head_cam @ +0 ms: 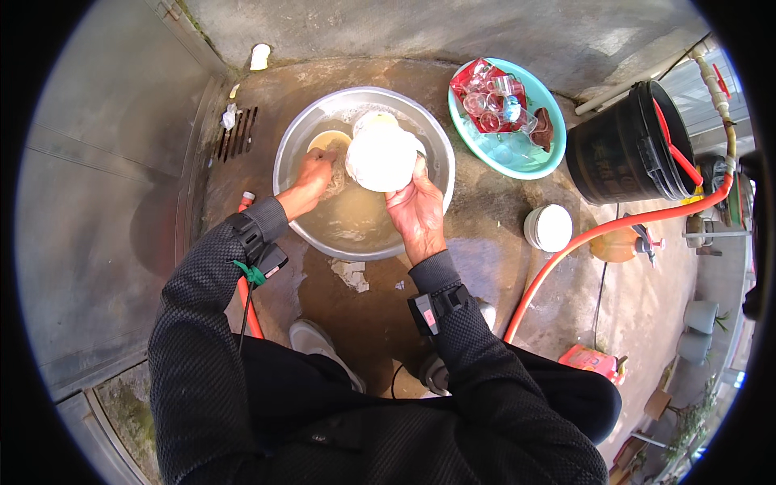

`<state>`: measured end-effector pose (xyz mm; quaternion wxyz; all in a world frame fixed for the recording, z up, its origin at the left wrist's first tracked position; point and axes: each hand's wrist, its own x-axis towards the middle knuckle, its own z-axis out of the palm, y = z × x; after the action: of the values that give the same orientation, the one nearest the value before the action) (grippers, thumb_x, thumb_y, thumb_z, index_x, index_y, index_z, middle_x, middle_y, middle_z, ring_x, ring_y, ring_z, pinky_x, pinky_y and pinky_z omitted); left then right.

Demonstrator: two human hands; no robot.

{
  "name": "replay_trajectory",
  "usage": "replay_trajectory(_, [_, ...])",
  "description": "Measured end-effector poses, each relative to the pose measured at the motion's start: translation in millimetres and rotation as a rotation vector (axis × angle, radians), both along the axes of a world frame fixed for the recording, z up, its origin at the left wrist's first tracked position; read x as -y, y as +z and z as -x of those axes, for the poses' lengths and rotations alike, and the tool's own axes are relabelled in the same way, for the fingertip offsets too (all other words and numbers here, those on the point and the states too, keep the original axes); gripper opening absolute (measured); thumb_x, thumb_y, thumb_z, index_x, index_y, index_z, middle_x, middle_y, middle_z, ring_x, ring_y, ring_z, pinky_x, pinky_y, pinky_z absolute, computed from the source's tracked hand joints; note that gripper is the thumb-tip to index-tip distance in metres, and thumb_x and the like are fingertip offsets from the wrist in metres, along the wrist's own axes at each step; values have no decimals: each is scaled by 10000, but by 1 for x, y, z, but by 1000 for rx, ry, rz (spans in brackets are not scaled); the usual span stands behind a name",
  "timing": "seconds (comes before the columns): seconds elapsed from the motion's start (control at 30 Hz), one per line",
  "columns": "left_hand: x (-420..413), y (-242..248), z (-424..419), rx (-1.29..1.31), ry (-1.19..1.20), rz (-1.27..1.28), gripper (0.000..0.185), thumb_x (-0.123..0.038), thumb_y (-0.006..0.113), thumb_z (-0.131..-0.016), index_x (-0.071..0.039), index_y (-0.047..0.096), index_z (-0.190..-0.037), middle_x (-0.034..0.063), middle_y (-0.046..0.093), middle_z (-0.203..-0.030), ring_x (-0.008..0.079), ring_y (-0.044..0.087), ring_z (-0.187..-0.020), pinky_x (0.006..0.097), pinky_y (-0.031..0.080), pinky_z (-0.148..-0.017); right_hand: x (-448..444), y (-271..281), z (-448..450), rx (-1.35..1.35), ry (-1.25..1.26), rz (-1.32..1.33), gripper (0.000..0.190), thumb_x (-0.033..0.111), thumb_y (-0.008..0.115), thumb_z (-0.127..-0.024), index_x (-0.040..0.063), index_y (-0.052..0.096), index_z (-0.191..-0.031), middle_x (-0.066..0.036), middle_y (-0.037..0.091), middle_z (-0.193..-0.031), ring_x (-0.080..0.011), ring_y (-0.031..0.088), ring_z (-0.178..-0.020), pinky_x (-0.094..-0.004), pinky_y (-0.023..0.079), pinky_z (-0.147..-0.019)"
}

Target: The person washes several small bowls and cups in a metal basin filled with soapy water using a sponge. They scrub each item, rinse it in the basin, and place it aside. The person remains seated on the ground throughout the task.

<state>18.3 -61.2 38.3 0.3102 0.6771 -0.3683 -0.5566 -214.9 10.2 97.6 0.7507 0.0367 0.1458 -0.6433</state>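
A large metal basin (280,182) of murky, slightly foamy water stands on the ground before me. Over it, my right hand (418,206) holds a white rounded vessel (383,159), probably a bowl, so bright that its details are lost. My left hand (310,182) grips a brown, fibrous scrubber (334,179) low at the water, apart from the white vessel. Just beyond the left fingers sits a yellowish bowl (327,139). Another pale bowl (374,120) is partly hidden behind the white vessel.
A turquoise tub (536,167) holds several clear glasses (485,100). To the right are a black bucket (618,145), a white lidded jar (547,228), an orange hose (612,227) and a sprayer bottle (613,245). A floor drain (239,133) lies left, near a metal door (121,121).
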Motion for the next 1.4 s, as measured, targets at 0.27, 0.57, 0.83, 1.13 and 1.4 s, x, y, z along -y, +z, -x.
replay_trajectory(0.27, [2, 46, 15, -82, -55, 140, 306, -293, 646, -1096, 7, 673, -1153, 54, 633, -964, 143, 552, -901, 349, 470, -830, -9, -25, 26, 27, -14, 81, 379, 199, 596, -1141, 10, 613, -1469, -141, 672, -1516, -291, 626, -1428, -531, 498, -1236])
replay_trajectory(0.57, [6, 103, 31, 117, -85, 565, 301, -295, 634, -1129, 3, 652, -1172, 31, 646, -924, 148, 558, -819, 363, 485, -739, -3, -27, 33, -31, -17, 87, 310, 185, 632, -1120, 12, 667, -1376, -159, 685, -1491, -309, 633, -1418, -556, 501, -1226])
replay_trajectory(0.83, [-22, 121, 48, 441, -240, 1043, 319, -195, 689, -1093, 31, 634, -1312, 194, 712, -1112, 269, 709, -939, 430, 557, -852, 7, -20, 34, -368, -27, 238, 218, 174, 651, -1117, 8, 685, -1254, -133, 747, -1363, -270, 725, -1267, -471, 572, -1138])
replay_trajectory(1.13, [-30, 117, 36, 672, -808, 1075, 331, -49, 707, -991, 29, 702, -1312, 148, 609, -1050, 331, 667, -928, 442, 579, -769, -1, -14, 27, -428, -2, 168, 279, 169, 661, -1117, 1, 675, -1339, -110, 759, -1327, -229, 748, -1192, -422, 602, -1062])
replay_trajectory(1.4, [-13, 108, 8, 1355, -1146, 794, 443, -15, 702, -867, 33, 684, -1307, 136, 638, -1129, 328, 694, -1068, 446, 646, -798, -4, -33, 26, -435, 31, 107, 331, 160, 672, -1113, -2, 651, -1401, -113, 747, -1361, -218, 729, -1236, -413, 577, -1102])
